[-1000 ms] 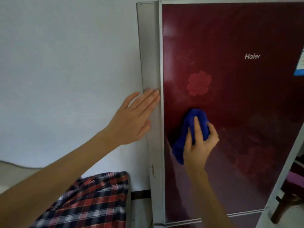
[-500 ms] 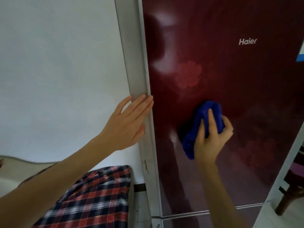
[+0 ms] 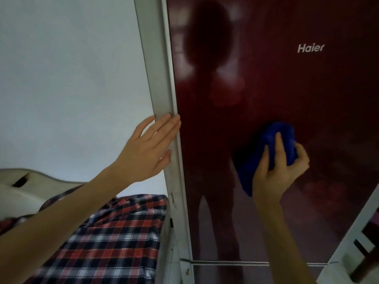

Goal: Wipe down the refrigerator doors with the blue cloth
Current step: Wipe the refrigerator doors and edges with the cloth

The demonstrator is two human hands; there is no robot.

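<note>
A glossy dark red refrigerator door [image 3: 276, 83] with a white Haier logo fills the right of the view. My right hand [image 3: 276, 169] is shut on a bunched blue cloth [image 3: 268, 146] and presses it flat against the door, a little below the door's middle. My left hand [image 3: 149, 148] lies open, fingers together, against the grey side panel [image 3: 158, 78] of the refrigerator at its left edge. A dark reflection of a person shows in the door.
A white wall [image 3: 71, 78] stands left of the refrigerator. Below it lies a red, white and navy plaid fabric [image 3: 114, 238] on a pale piece of furniture. A seam [image 3: 246, 262] between upper and lower doors runs near the bottom. Dark wooden furniture [image 3: 367, 253] shows at bottom right.
My right hand has slid the blue cloth to the right across the door. The camera has moved closer and tilted. My left hand stays on the refrigerator's side edge.
</note>
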